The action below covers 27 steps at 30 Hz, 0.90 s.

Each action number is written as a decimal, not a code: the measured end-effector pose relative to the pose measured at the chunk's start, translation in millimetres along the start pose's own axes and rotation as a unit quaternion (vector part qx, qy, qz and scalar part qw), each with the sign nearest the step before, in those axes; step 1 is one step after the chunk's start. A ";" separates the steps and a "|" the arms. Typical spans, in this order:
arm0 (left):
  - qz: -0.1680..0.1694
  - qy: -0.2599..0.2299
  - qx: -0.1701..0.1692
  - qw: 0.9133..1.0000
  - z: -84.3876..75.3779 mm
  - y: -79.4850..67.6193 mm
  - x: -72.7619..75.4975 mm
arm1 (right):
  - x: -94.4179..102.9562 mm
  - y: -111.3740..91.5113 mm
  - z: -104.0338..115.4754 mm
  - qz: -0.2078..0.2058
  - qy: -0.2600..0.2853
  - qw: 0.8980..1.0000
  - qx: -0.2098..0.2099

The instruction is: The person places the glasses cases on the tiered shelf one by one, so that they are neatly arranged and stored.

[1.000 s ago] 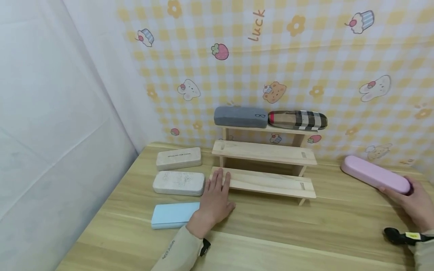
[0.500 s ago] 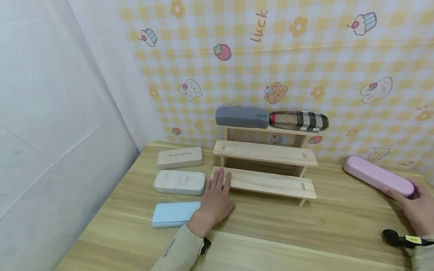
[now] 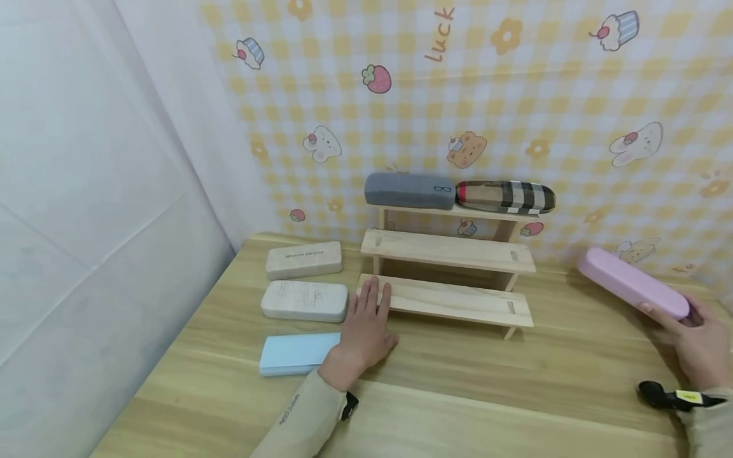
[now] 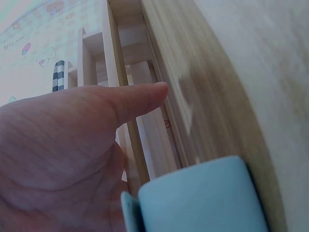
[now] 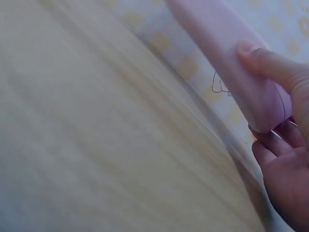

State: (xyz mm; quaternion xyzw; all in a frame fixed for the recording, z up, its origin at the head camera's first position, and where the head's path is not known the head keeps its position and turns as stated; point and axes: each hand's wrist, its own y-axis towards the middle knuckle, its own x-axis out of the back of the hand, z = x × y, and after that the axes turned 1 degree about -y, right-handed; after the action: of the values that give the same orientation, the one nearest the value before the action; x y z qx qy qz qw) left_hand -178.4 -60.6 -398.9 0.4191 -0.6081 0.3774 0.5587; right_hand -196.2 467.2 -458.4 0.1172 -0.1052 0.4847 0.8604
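Clamping thumb and fingers on the pink case (image 3: 632, 282), right of the wooden stand (image 3: 446, 249), the right hand (image 3: 703, 350) holds its outer end, probably for control; with that blur, I can't tell whether it's fully off the table (image 3: 487, 375). The left hand (image 3: 366, 334) lays straight, slightly parted fingers on the stand's left end, seemingly steadying it. Against half a second ago, the case shows slightly higher beside the stand.
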 end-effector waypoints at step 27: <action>0.006 -0.001 0.012 1.000 -1.0 -1.0 3.0 | 2.6 2.9 42.2 0.147 0.266 0.933 0.193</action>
State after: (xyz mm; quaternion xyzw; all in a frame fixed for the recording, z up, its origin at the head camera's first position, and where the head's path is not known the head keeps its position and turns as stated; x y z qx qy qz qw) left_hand -177.1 -60.3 -395.9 0.4225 -0.6063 0.3873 0.5512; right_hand -200.3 458.0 -417.3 0.1306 0.2072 0.6298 0.7371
